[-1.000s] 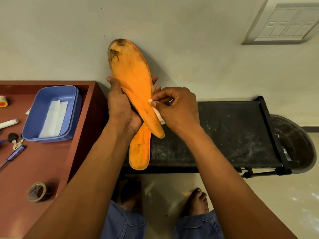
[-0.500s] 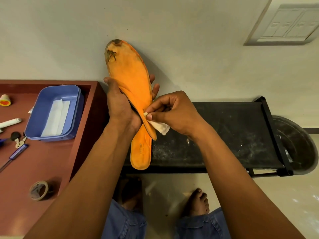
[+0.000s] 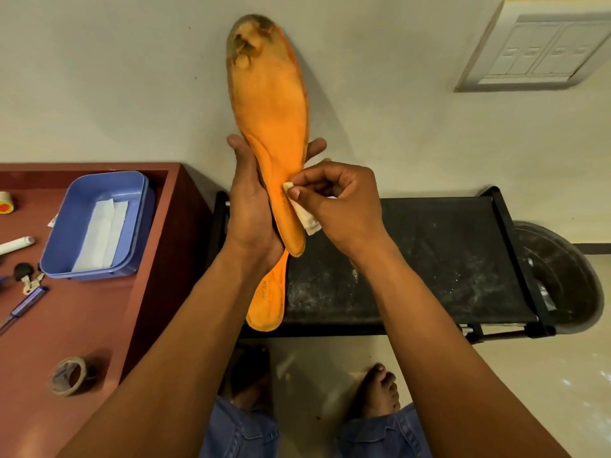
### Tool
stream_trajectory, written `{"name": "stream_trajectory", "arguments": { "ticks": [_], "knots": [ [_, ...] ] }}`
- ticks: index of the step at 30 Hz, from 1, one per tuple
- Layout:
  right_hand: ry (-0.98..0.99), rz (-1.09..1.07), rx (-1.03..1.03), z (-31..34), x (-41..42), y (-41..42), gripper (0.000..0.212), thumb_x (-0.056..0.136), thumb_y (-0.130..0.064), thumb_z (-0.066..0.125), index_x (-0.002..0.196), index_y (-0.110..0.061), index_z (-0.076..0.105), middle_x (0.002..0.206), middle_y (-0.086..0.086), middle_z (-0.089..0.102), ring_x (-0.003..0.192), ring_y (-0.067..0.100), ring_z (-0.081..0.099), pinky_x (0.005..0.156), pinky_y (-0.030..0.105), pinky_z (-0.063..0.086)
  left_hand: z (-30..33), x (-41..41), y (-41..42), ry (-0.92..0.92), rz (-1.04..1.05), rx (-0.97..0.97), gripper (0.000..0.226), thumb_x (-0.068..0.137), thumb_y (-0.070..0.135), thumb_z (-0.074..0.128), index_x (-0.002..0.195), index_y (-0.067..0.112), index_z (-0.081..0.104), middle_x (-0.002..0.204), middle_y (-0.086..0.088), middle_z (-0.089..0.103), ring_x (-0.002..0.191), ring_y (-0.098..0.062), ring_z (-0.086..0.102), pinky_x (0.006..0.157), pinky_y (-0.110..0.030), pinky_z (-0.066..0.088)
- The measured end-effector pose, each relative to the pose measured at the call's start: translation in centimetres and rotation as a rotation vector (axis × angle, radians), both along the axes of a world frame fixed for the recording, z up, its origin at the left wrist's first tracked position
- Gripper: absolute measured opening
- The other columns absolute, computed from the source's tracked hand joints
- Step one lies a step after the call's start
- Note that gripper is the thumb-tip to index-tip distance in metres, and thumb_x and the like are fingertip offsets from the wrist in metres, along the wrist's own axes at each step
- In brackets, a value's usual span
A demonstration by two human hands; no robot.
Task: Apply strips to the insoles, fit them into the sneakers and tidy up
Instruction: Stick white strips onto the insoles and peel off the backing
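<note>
Two orange insoles are stacked in my left hand (image 3: 249,209), which grips them round the middle. The front insole (image 3: 269,120) stands nearly upright, its worn dark toe at the top. The heel of the second insole (image 3: 267,302) pokes out below my wrist. My right hand (image 3: 334,203) pinches a small white strip (image 3: 305,218) against the front insole's right edge near the heel. More white strips (image 3: 101,234) lie in a blue tray (image 3: 77,200) on the table at left. No sneakers are in view.
The red-brown table (image 3: 99,319) at left carries a tape roll (image 3: 67,375), keys (image 3: 28,276), a white tube (image 3: 16,244) and a pen. A black rack (image 3: 429,259) stands ahead beneath my hands, with a dark round tub (image 3: 562,276) at its right. My bare feet are below.
The insoles have been raised and turned more upright. My right hand has shifted the strip along the front insole's right edge, near the heel.
</note>
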State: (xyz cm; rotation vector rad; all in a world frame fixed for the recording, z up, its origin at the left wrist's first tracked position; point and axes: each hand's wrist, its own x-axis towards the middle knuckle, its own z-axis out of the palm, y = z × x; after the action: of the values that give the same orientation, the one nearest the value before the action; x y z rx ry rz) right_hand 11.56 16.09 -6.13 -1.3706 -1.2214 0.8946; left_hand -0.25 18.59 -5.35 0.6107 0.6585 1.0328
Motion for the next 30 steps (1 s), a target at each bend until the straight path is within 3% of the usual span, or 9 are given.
{"name": "stream_trajectory", "arguments": {
  "ticks": [6,9,14,19,23,27,30],
  "knots": [
    [-0.044,-0.039,-0.02,-0.1,0.0,0.0,0.012,0.082,-0.016,0.084,0.086,-0.025,0.078,0.082,-0.013,0.075,0.076,-0.001,0.068,0.074,0.016,0.054,-0.7,0.4,-0.3,0.063,-0.016,0.008,0.098,0.097,0.076,0.013,0.142,0.0,0.054,0.138,-0.02,0.062,0.127,-0.036,0.062,0.109,-0.053,0.048],
    [-0.089,0.108,-0.06,-0.1,0.0,0.1,0.013,0.08,-0.014,0.085,0.083,-0.024,0.078,0.082,-0.011,0.075,0.077,0.001,0.069,0.077,0.024,0.057,-0.4,-0.3,-0.2,0.063,-0.027,-0.044,0.103,0.092,0.082,0.013,0.137,0.001,0.058,0.133,-0.023,0.065,0.125,-0.037,0.064,0.107,-0.053,0.05],
    [-0.131,0.346,-0.12,0.5,0.1,-0.2,0.011,0.081,-0.009,0.084,0.091,-0.01,0.08,0.086,-0.004,0.076,0.08,0.004,0.07,0.078,0.02,0.056,0.1,-1.3,0.3,0.007,0.024,-0.06,0.099,0.092,0.082,0.012,0.114,0.008,0.072,0.108,-0.013,0.077,0.106,-0.029,0.074,0.092,-0.048,0.06],
    [-0.309,0.094,-0.065,-0.1,-1.0,-0.4,0.008,0.082,-0.025,0.084,0.089,-0.024,0.08,0.086,-0.013,0.075,0.077,0.004,0.068,0.078,0.033,0.061,0.1,-1.1,0.2,-0.007,0.085,-0.071,0.096,0.095,0.079,0.013,0.103,0.01,0.078,0.103,-0.011,0.077,0.104,-0.028,0.074,0.091,-0.047,0.06],
    [-0.387,-0.001,-0.012,-0.2,-1.3,-0.4,0.007,0.083,-0.03,0.082,0.09,-0.029,0.079,0.089,-0.015,0.076,0.08,0.001,0.067,0.08,0.031,0.06,0.0,-1.0,0.2,-0.017,0.093,-0.072,0.097,0.095,0.079,0.013,0.099,0.01,0.081,0.103,-0.011,0.077,0.101,-0.027,0.075,0.087,-0.046,0.061],
    [-0.216,0.225,-0.128,0.2,-0.5,-0.2,0.01,0.08,-0.017,0.086,0.088,-0.019,0.081,0.087,-0.008,0.075,0.081,0.006,0.069,0.081,0.029,0.059,-0.5,-1.3,0.7,-0.023,0.092,-0.086,0.098,0.093,0.082,0.014,0.135,0.006,0.06,0.125,-0.013,0.069,0.119,-0.031,0.067,0.095,-0.05,0.057],
    [-0.133,0.354,-0.17,0.7,0.1,-0.3,0.01,0.08,-0.01,0.085,0.088,-0.014,0.081,0.092,0.001,0.076,0.087,0.011,0.07,0.082,0.024,0.058,-0.7,-1.5,0.9,-0.012,0.101,-0.083,0.1,0.093,0.083,0.014,0.139,0.006,0.056,0.134,-0.014,0.065,0.127,-0.034,0.063,0.108,-0.053,0.049]
  ]
}}
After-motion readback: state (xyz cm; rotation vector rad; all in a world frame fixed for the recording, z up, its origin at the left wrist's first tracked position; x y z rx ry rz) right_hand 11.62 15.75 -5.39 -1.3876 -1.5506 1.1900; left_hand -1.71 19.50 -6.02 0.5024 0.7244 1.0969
